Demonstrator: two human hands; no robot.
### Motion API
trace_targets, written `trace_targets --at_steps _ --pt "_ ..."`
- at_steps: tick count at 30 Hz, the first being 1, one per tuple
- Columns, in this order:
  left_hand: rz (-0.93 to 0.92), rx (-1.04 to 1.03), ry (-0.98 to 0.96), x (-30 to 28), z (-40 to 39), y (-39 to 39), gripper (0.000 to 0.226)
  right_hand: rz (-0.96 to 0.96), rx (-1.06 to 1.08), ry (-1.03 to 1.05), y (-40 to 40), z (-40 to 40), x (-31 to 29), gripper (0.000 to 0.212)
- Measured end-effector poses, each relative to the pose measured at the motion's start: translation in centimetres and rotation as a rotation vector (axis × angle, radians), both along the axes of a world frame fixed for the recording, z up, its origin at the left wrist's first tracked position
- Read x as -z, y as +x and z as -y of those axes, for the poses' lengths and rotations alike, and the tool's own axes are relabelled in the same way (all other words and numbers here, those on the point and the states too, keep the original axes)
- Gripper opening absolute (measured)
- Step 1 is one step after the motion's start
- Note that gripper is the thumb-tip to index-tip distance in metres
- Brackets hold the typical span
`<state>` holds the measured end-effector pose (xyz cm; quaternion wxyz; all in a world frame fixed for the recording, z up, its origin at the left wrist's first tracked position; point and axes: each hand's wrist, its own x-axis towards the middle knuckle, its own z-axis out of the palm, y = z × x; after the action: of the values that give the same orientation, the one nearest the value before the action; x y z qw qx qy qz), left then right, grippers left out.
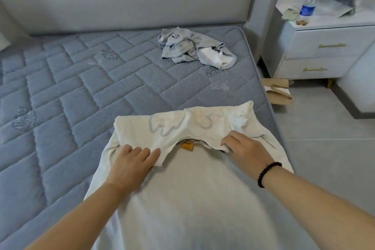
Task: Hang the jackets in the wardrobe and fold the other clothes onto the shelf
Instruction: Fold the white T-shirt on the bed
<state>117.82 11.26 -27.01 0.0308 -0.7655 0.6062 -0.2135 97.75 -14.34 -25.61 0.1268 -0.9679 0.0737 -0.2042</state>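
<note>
The white shirt (182,199) lies flat on the bed (81,79), near its right edge, with its far end folded back toward the person so the faded print faces up and the orange neck label (187,145) peeks out under the fold. It looks spread that way so the fold can be squared off on a firm, flat surface.

The left hand (132,163) lies on the folded edge with fingers fairly straight and together, pressing the cloth down; its thumb is hidden, so a pinch underneath cannot be ruled out. The right hand (243,148), a dark bead bracelet (267,173) on its wrist, rests on the other end of the same edge, fingertips bent onto the fabric; I cannot tell whether it pinches or only presses. Set apart like this, they probably keep the fold even.

A crumpled grey garment (194,48) waits farther up the bed, seemingly next in line. A water bottle (310,4) stands on the nightstand (328,46) beside the bed.
</note>
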Motion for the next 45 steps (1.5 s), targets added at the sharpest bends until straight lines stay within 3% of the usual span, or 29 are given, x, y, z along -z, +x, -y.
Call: trace_targets --at_steps 2,4,9,14,22,27,29,31,33,36,39,43,45 --pt "0.029 0.111 -0.018 0.0 -3.3 -1.6 0.035 -0.038 -0.052 -0.109 -3.1 -0.2 -0.8 0.024" --pt "0.044 0.175 0.001 -0.2 -6.2 -3.4 0.031 -0.084 -0.063 -0.148 -6.4 -1.3 -1.3 0.030" --pt "0.040 0.199 0.054 -0.2 -11.6 -8.8 0.060 -0.186 -0.076 -0.103 -13.6 -7.7 -0.1 0.035" --pt "-0.097 0.050 0.012 0.3 -16.8 -13.9 0.059 -0.203 0.018 0.030 -18.9 -13.6 1.6 0.034" --pt "-0.089 0.054 0.198 -0.3 -22.0 -20.6 0.071 -0.333 -0.138 -0.164 -23.8 -17.3 -0.6 0.043" --pt "-0.273 -0.051 0.340 -1.1 -23.2 -23.9 0.120 -0.533 -0.185 -0.131 -25.6 -17.9 -0.6 0.025" --pt "-0.289 -0.080 0.409 -2.1 -23.2 -24.6 0.103 -0.674 -0.172 0.000 -26.0 -17.8 -0.3 0.038" --pt "-0.273 -0.106 0.402 -3.1 -22.9 -25.5 0.066 -0.642 -0.114 0.160 -25.9 -18.0 -0.2 0.045" --pt "-0.332 -0.107 0.358 -3.6 -22.1 -26.3 0.061 -0.482 0.041 0.301 -25.6 -17.6 -0.2 0.042" --pt "-0.604 -0.070 0.144 -4.2 -18.7 -28.1 0.052 -0.252 0.383 0.529 -25.0 -16.2 -0.2 0.031" --pt "-0.704 -0.016 -0.053 -4.2 -13.0 -29.1 0.036 -0.181 0.637 0.787 -24.6 -14.4 0.4 0.032" --pt "-1.053 -0.170 -0.069 -4.3 -4.6 -29.0 0.031 -0.076 0.777 1.213 -23.2 -12.8 0.6 0.023" --pt "-1.204 -0.245 -0.088 -4.1 -0.4 -28.5 0.031 -0.090 0.775 1.306 -22.0 -12.6 0.4 0.014"
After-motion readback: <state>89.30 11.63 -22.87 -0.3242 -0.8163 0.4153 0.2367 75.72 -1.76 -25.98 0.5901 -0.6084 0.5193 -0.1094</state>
